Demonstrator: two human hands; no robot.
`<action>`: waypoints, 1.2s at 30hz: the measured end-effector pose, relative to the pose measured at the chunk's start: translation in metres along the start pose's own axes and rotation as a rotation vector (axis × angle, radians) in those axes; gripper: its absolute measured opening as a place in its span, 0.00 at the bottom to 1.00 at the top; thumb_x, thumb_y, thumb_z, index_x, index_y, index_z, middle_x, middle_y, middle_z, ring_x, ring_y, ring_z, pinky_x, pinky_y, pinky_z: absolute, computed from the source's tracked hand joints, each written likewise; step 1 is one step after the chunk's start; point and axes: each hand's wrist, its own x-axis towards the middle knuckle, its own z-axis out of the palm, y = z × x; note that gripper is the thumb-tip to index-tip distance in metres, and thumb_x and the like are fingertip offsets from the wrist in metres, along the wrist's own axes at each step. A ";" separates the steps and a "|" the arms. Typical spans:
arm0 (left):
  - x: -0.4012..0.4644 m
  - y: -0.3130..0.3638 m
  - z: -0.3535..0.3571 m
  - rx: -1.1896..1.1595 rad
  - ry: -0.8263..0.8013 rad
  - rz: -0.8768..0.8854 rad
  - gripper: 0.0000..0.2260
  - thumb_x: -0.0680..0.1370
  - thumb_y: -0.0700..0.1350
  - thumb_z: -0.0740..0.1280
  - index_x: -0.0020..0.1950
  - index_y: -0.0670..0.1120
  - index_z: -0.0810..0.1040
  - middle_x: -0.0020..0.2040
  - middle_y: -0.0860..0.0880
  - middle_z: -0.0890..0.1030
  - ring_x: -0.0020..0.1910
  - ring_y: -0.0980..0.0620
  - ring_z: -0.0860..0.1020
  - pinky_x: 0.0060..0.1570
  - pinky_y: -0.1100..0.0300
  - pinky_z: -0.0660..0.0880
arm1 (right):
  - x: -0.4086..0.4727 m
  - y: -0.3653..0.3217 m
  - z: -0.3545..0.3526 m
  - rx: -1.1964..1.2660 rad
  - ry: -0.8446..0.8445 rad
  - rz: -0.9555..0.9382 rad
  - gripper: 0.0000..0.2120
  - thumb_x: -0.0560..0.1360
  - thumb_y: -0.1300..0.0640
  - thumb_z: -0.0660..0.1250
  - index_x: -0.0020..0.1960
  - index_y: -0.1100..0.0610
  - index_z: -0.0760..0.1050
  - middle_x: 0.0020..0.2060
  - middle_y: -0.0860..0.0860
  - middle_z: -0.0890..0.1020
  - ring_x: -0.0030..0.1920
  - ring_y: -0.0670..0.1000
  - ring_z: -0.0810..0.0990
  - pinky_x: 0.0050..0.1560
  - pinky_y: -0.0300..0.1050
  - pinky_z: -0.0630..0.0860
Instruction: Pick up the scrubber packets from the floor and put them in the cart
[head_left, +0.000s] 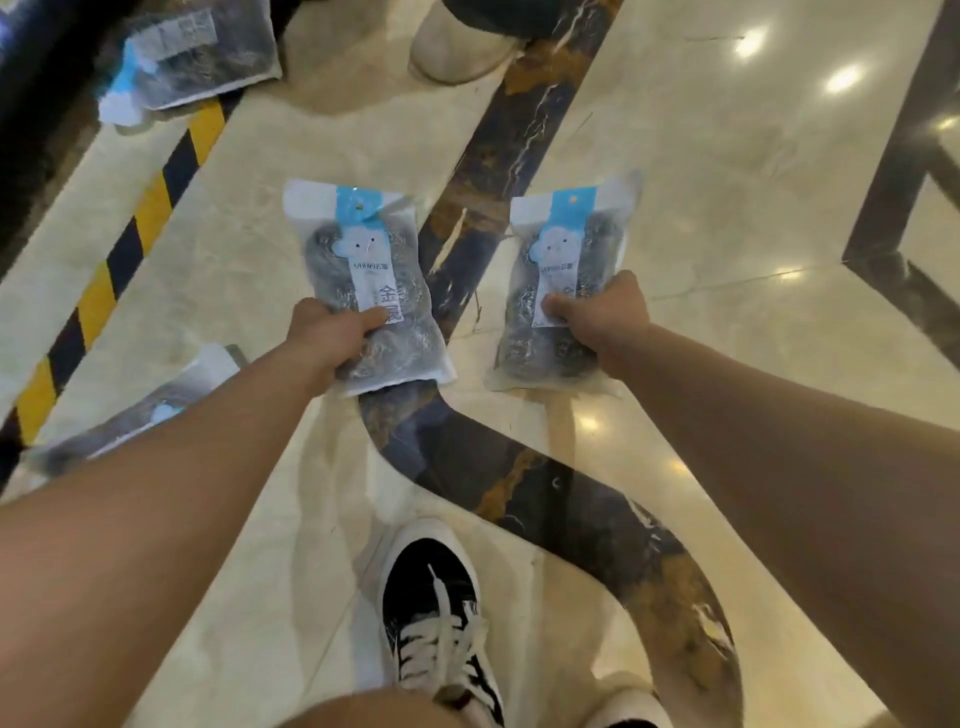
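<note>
Two scrubber packets are held: the left hand (332, 338) has its fingers clamped on the left packet (363, 280); the right hand (597, 312) pinches the right packet (561, 270) likewise.

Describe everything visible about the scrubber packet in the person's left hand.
The packet in the left hand is a clear, flat plastic pouch with a white sealed border and a light blue header with a small hang hole. A white label strip with a cloud-face figure and printed characters runs down its front. Grey metallic scrubber balls show through. The left hand has a grip on its lower left edge, thumb on the front. It points away from the person, over the marble floor; whether it is lifted is unclear.
</note>
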 end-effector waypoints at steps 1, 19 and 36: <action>-0.012 0.000 0.001 0.006 -0.004 -0.002 0.20 0.74 0.44 0.79 0.62 0.40 0.81 0.52 0.46 0.84 0.38 0.54 0.82 0.41 0.60 0.79 | -0.011 0.001 -0.008 -0.007 -0.015 0.000 0.33 0.67 0.51 0.79 0.65 0.57 0.67 0.57 0.56 0.78 0.56 0.59 0.80 0.56 0.56 0.82; -0.384 0.140 -0.144 0.011 -0.210 0.086 0.27 0.66 0.62 0.80 0.57 0.46 0.82 0.49 0.52 0.86 0.50 0.51 0.85 0.54 0.55 0.81 | -0.355 -0.098 -0.243 0.074 -0.206 -0.101 0.18 0.72 0.52 0.79 0.59 0.56 0.81 0.48 0.52 0.88 0.46 0.51 0.88 0.46 0.49 0.85; -0.711 0.172 -0.455 -0.648 0.371 -0.002 0.20 0.73 0.59 0.76 0.58 0.53 0.75 0.48 0.63 0.77 0.55 0.54 0.78 0.55 0.60 0.72 | -0.688 -0.342 -0.237 -0.279 -0.577 -0.610 0.07 0.75 0.54 0.75 0.52 0.51 0.81 0.45 0.49 0.87 0.40 0.43 0.86 0.39 0.42 0.79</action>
